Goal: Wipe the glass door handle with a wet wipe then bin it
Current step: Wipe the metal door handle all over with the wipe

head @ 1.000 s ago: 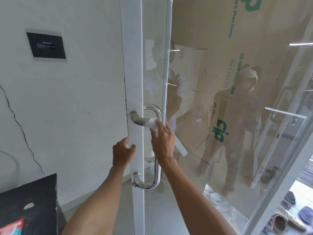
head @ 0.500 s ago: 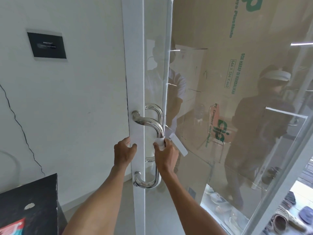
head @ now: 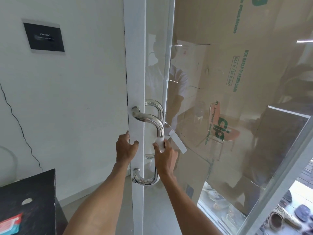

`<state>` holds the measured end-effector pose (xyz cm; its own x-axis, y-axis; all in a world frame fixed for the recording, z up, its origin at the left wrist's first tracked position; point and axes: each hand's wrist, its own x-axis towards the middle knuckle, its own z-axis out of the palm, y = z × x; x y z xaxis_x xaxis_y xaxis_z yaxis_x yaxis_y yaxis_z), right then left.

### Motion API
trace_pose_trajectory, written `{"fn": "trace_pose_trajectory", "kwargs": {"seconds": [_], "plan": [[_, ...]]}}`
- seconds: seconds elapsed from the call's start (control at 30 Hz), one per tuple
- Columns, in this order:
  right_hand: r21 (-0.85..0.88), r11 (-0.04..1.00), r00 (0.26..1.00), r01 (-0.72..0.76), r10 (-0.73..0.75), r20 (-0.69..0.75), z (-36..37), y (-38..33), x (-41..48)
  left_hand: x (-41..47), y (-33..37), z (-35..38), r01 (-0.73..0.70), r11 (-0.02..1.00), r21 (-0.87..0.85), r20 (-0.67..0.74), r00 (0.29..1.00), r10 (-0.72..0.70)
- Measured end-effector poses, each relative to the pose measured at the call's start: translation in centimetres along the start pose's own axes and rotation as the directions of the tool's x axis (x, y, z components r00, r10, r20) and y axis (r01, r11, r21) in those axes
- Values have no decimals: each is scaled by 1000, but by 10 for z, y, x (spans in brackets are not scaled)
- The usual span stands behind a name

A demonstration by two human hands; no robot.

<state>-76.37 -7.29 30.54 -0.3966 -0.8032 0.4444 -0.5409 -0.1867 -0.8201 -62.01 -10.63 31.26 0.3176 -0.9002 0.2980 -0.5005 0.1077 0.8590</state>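
A polished steel pull handle curves out from the white frame of the glass door and runs down to a lower bend. My right hand grips the handle's vertical bar about halfway down, with a white wet wipe wrapped around the bar under its fingers. My left hand holds the edge of the door frame, thumb on the front face, at the same height. A second handle on the far side shows through the glass.
A black table with a red and blue packet stands at lower left against the white wall. Large cardboard boxes stand behind the glass. Shoes lie on the floor at lower right. A black wall plate hangs at upper left.
My right hand has slid the wipe from the handle's upper horizontal part, round the bend and down the vertical bar. The left hand stays on the frame edge.
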Motion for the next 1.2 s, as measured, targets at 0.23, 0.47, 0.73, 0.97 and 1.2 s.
{"fn": "trace_pose_trajectory", "kwargs": {"seconds": [0.23, 0.47, 0.73, 0.97, 1.2], "plan": [[-37, 999, 1000, 5, -6, -16, 0, -7, 9, 6, -4, 1, 3, 1000, -17, 13, 1000, -2], [9, 979, 977, 205, -203, -70, -2, -30, 37, 7, -11, 7, 10, 998, -56, 3, 1000, -10], [-35, 993, 990, -114, 117, 84, 16, 35, -19, 13, -14, 8, 15, 999, -46, 36, 999, -13], [-77, 997, 1000, -21, 23, 17, 4, 11, 0, 18, -16, 9, 20, 999, -44, 58, 998, -17], [64, 986, 983, 155, -147, -111, -1, -27, 31, 15, -18, 12, 11, 999, -50, 32, 999, -9]]}}
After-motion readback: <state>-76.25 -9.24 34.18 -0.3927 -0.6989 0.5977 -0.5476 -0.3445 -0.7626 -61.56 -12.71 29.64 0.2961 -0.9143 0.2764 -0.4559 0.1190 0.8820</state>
